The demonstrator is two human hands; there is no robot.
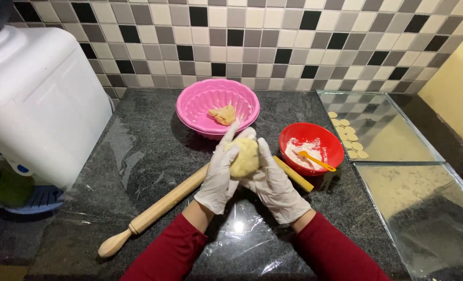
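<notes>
Both my hands wear white gloves and red sleeves. My left hand (218, 174) and my right hand (274, 182) cup a pale yellow ball of dough (244, 156) between them, above the dark stone counter (153, 151). Under the hands lies a wooden rolling pin (153, 211), running from lower left to upper right. Just behind the hands stands a pink fluted bowl (200, 104) holding a smaller lump of dough (222, 114).
A red bowl (315, 135) with flour and a yellow spoon (317, 160) stands to the right. Glass plates (398, 151) at the right carry several small dough discs (348, 136). A white appliance (39, 104) fills the left. Clear film (242, 234) covers the counter front.
</notes>
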